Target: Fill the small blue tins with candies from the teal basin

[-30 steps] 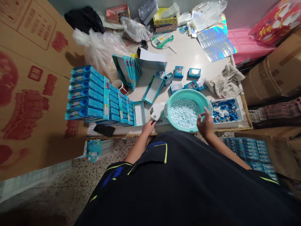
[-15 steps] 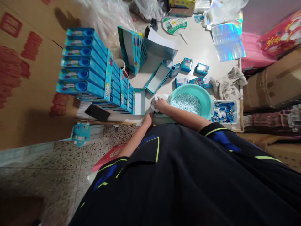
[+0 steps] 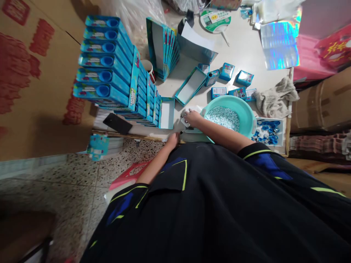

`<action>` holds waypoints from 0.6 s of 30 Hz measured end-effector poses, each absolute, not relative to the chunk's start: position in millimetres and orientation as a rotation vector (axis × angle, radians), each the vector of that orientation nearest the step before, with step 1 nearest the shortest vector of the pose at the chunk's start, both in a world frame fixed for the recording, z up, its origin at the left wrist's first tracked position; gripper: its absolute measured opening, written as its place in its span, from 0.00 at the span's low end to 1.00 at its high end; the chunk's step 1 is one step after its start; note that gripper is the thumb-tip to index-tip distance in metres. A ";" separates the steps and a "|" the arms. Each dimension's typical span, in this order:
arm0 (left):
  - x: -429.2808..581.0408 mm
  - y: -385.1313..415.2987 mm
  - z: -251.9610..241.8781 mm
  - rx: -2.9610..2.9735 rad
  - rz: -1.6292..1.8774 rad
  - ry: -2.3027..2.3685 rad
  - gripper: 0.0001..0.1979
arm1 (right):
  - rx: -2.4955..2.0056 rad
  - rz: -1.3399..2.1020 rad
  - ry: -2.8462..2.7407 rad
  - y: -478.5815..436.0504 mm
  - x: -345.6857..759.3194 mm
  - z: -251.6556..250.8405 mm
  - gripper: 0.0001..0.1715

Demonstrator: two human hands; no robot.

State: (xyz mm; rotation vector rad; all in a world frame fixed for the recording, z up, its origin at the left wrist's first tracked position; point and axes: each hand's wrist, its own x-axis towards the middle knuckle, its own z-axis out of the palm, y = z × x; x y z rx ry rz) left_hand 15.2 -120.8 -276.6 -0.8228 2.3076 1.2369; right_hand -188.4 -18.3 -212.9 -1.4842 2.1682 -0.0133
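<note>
right hand [image 3: 193,117] at basin [image 3: 248,118] rim, fingers pressed together on white object [image 3: 186,121], nearer than left hand [image 3: 173,139], whose fingers cannot be told; object's long axis unclear.

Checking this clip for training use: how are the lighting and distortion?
Head view: wide-lens distortion makes the stacked blue boxes lean; glare whitens the holographic film; the terrazzo floor falls into shadow at lower left; the person's black shirt blocks the bottom of the frame.
</note>
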 end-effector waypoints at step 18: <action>67.4 -141.3 -256.4 -1.127 1.041 2.487 0.16 | -1.038 -0.494 2.708 69.1 -205.8 -196.3 0.30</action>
